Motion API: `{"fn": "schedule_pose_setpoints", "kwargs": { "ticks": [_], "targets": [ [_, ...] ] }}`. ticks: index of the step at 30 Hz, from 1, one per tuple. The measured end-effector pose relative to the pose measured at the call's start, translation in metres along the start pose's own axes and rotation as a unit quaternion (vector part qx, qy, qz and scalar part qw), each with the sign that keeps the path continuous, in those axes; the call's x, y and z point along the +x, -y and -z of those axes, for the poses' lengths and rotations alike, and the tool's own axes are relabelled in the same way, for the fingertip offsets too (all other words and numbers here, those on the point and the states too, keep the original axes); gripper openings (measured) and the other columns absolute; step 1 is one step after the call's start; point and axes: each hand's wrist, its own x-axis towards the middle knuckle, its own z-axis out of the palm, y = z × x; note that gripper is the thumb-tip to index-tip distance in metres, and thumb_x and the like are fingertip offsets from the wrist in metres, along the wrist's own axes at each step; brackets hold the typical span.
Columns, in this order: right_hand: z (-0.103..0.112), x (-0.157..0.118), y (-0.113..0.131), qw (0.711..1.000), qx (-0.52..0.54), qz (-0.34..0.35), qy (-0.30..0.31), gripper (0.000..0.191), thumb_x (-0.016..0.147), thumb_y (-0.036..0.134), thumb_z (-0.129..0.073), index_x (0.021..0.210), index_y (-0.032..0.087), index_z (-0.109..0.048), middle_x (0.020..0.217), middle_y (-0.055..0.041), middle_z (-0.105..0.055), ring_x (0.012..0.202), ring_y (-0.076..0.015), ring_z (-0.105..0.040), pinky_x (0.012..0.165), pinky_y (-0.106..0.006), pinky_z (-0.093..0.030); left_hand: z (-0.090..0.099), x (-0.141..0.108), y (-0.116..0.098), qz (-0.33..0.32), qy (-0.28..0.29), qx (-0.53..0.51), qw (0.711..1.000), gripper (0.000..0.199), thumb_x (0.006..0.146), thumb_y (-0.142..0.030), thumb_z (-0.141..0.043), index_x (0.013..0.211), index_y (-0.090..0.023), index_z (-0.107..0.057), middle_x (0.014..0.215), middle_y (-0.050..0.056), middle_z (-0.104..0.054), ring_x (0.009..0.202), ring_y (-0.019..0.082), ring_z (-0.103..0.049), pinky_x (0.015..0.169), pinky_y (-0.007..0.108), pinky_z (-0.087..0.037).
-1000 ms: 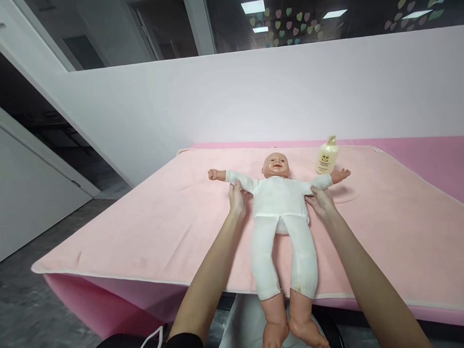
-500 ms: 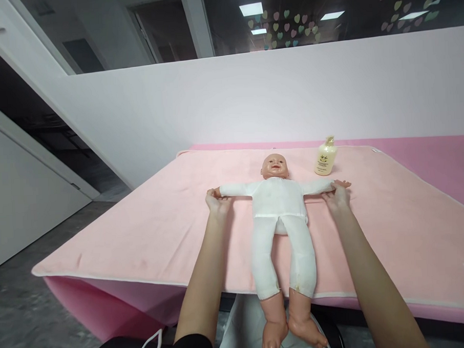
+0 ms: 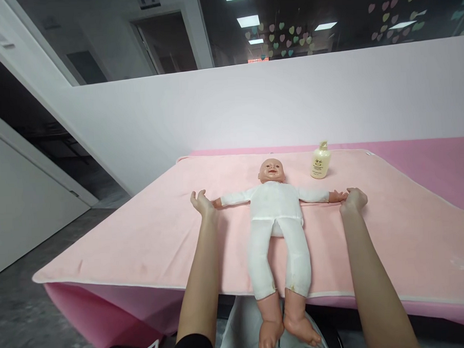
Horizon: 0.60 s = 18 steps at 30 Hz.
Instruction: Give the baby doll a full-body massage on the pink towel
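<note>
A baby doll point(image 3: 276, 200) in a white suit lies on its back on a pink mat point(image 3: 153, 234), arms stretched out sideways and bare feet over the front edge. My left hand point(image 3: 203, 202) is just beyond the doll's hand on the left, palm up, fingers loosely bent and apart, holding nothing. On the other side, my right hand point(image 3: 354, 199) is at the tips of the doll's fingers, its own fingers loosely curled with no grip visible; whether they touch is unclear. Behind the doll's outstretched arm stands a pale yellow pump bottle point(image 3: 320, 163).
A white wall point(image 3: 252, 106) rises behind the mat, with dark glass above it. Pink covering point(image 3: 439, 167) shows beyond the mat's right side and hangs below its front left corner. My lap is under the doll's feet, and a white cord lies at the bottom left.
Both my hands have moved outward from the doll's wrists, off its sleeves to beyond its hands, and have loosened. The view has shifted slightly; the doll still has its arms spread.
</note>
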Motion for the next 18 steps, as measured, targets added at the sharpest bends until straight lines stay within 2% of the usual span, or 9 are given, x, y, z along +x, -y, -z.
{"fn": "schedule_pose_setpoints", "kwargs": {
  "ticks": [3, 6, 9, 11, 13, 15, 16, 18],
  "targets": [
    [-0.002, -0.005, 0.004, 0.998, -0.033, -0.011, -0.046, 0.027, 0.057, 0.008, -0.044, 0.08, 0.021, -0.036, 0.071, 0.0055, -0.036, 0.057, -0.0073, -0.046, 0.049, -0.024, -0.053, -0.002, 0.0, 0.0, 0.008, -0.009, 0.005, 1.0, 0.045, 0.07, -0.019, -0.049, 0.115, -0.023, -0.041, 0.122, 0.007, -0.048, 0.117, 0.019, -0.046, 0.091, 0.033, -0.043],
    [-0.006, -0.012, 0.008, 0.995, -0.074, 0.002, -0.067, 0.03, 0.058, 0.007, -0.043, 0.085, 0.02, -0.038, 0.078, 0.0026, -0.041, 0.065, -0.0099, -0.051, 0.058, -0.027, -0.053, 0.0, 0.001, 0.0, 0.0, -0.018, 0.021, 1.0, 0.041, 0.071, -0.018, -0.048, 0.112, -0.021, -0.045, 0.12, 0.007, -0.049, 0.116, 0.019, -0.047, 0.094, 0.033, -0.041],
    [-0.007, -0.018, 0.011, 0.985, -0.147, 0.044, -0.083, 0.033, 0.062, 0.008, -0.042, 0.093, 0.019, -0.04, 0.093, -0.0034, -0.047, 0.082, -0.0147, -0.055, 0.074, -0.033, -0.053, -0.001, -0.004, -0.001, -0.065, -0.017, 0.015, 0.998, 0.038, 0.071, -0.016, -0.048, 0.109, -0.02, -0.047, 0.117, 0.007, -0.051, 0.113, 0.017, -0.049, 0.098, 0.032, -0.038],
    [-0.006, -0.021, 0.015, 0.97, -0.197, 0.114, -0.082, 0.033, 0.065, 0.01, -0.043, 0.096, 0.019, -0.042, 0.103, -0.0064, -0.05, 0.097, -0.0178, -0.055, 0.088, -0.037, -0.048, -0.009, -0.015, -0.003, -0.144, 0.009, -0.006, 0.99, 0.037, 0.071, -0.014, -0.047, 0.108, -0.019, -0.047, 0.114, 0.007, -0.053, 0.109, 0.015, -0.051, 0.098, 0.03, -0.037],
    [-0.008, -0.025, 0.021, 0.951, -0.215, 0.214, -0.061, 0.034, 0.067, 0.013, -0.042, 0.1, 0.018, -0.044, 0.11, -0.0074, -0.051, 0.108, -0.0192, -0.051, 0.097, -0.039, -0.041, -0.028, -0.036, -0.004, -0.207, 0.074, -0.038, 0.975, 0.035, 0.071, -0.013, -0.047, 0.106, -0.019, -0.049, 0.111, 0.007, -0.055, 0.108, 0.014, -0.053, 0.097, 0.029, -0.038],
    [-0.015, -0.029, 0.03, 0.927, -0.208, 0.31, -0.031, 0.036, 0.069, 0.015, -0.041, 0.105, 0.018, -0.045, 0.114, -0.0082, -0.052, 0.112, -0.0194, -0.05, 0.1, -0.039, -0.039, -0.055, -0.064, -0.004, -0.199, 0.183, -0.067, 0.96, 0.033, 0.071, -0.013, -0.048, 0.103, -0.019, -0.051, 0.109, 0.007, -0.057, 0.105, 0.015, -0.054, 0.095, 0.029, -0.04],
    [-0.02, -0.03, 0.035, 0.914, -0.205, 0.351, -0.015, 0.038, 0.07, 0.016, -0.039, 0.107, 0.017, -0.045, 0.115, -0.0088, -0.052, 0.113, -0.0194, -0.05, 0.1, -0.04, -0.038, -0.072, -0.081, -0.005, -0.162, 0.245, -0.077, 0.953, 0.03, 0.07, -0.013, -0.049, 0.1, -0.018, -0.053, 0.106, 0.007, -0.059, 0.103, 0.015, -0.056, 0.094, 0.029, -0.042],
    [-0.038, -0.029, 0.044, 0.881, -0.224, 0.417, 0.022, 0.041, 0.072, 0.016, -0.036, 0.111, 0.016, -0.045, 0.117, -0.0104, -0.052, 0.113, -0.0198, -0.049, 0.1, -0.04, -0.038, -0.108, -0.116, -0.004, -0.015, 0.392, -0.086, 0.916, 0.03, 0.072, -0.016, -0.051, 0.101, -0.017, -0.054, 0.105, 0.008, -0.061, 0.099, 0.016, -0.059, 0.091, 0.031, -0.045]
  ]
}}
